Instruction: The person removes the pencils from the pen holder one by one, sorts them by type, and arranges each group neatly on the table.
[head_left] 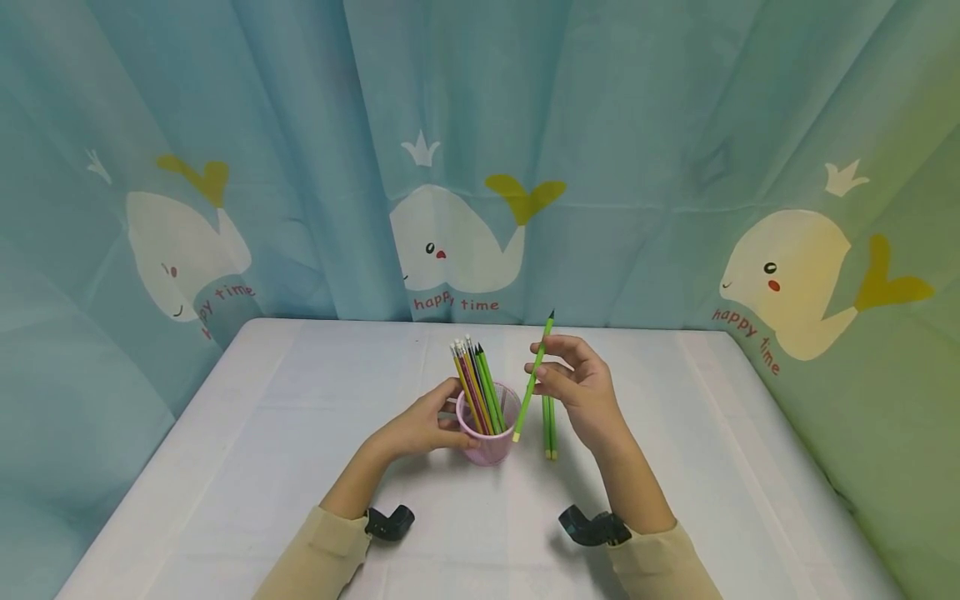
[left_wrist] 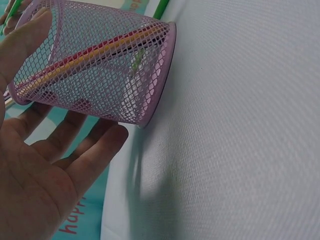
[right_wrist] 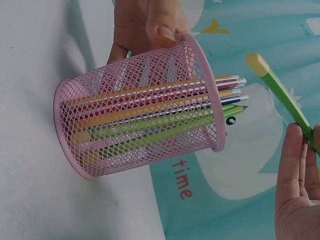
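Observation:
A pink mesh pencil cup (head_left: 489, 454) stands on the table, with my left hand (head_left: 417, 427) holding it from the left, thumb at the near side and fingers behind. Several pencils (right_wrist: 165, 106) lean inside the cup; yellow and red ones show white eraser ends up, green ones show dark points up. My right hand (head_left: 588, 392) pinches a green pencil (head_left: 529, 395), tilted, point up. Its yellowish lower end hangs just right of the cup's rim, apart from it. Below the right hand, two green pencils (head_left: 550, 433) lie side by side on the table, partly hidden by the fingers.
The table (head_left: 300, 483) has a white cloth. A blue curtain (head_left: 630, 250) printed with whales hangs behind and around it. Black devices are strapped at the left wrist (head_left: 390, 523) and right wrist (head_left: 595, 527).

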